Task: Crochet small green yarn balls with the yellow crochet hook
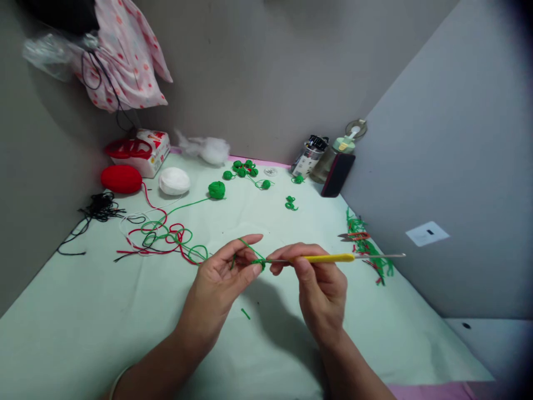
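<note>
Between thumb and fingers, my left hand (222,275) pinches a small green crochet piece (261,263), with green yarn running up over its raised index finger. My right hand (320,283) grips a crochet hook (331,258) by its yellow handle, like a pen. The hook's metal tip reaches the green piece; whether it sits inside a loop is too small to tell. A short green yarn scrap (245,314) lies on the cloth below the hands. Farther back sits a green yarn ball (216,190), its strand running into a tangle of loose yarn (166,236).
Red yarn (121,179), white yarn (174,181) and black yarn (102,206) lie left. Several small green balls (245,168) and white stuffing (210,150) are at the back. A bottle (328,166) and phone (338,175) lean right, near snips (356,236) and yarn clippings (377,258).
</note>
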The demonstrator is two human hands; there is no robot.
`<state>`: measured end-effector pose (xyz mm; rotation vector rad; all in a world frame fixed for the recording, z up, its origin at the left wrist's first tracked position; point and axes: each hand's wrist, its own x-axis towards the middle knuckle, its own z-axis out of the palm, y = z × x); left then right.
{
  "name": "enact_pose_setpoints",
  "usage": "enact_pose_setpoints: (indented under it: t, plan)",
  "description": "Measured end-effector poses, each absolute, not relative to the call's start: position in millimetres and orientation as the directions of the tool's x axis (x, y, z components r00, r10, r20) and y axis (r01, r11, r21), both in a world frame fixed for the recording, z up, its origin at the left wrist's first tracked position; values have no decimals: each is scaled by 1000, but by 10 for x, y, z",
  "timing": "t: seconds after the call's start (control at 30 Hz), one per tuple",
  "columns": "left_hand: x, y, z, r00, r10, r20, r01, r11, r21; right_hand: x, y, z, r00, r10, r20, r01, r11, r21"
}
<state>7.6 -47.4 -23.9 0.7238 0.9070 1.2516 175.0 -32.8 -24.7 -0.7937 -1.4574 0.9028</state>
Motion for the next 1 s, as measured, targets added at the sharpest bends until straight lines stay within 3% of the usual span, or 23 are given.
enact_pose_setpoints:
  t: [0.17,0.27,0.33,0.43,0.57,0.7,0.9,1.0]
  plan:
    - [98,-460,-243,32,984,-173,-445,169,880,1774,-358,-276,-183,747,640,117,663,-740]
    - [107,-458,-234,24,983,-180,-469,170,867,1774,-372,-293,-236,703,671,168,709,-685]
    - [103,-462,-224,55,978,-202,-496,202,845,1759,-367,-290,-173,754,633,126,655,-745]
    - [92,-466,-212,124,963,-238,-532,267,804,1726,-329,-278,-38,886,461,-85,457,-885]
    - [94,-464,-214,168,956,-240,-567,292,770,1698,-276,-286,-49,957,287,-290,261,-921]
    - [113,-457,-213,184,952,-244,-580,305,756,1687,-289,-307,-48,948,313,-258,291,-921]
    - [111,-437,-209,204,943,-262,-577,332,746,1686,-320,-287,8,880,475,12,474,-880]
    - [94,-436,-232,190,941,-280,-589,337,734,1706,-299,-292,42,888,458,-19,459,-888]
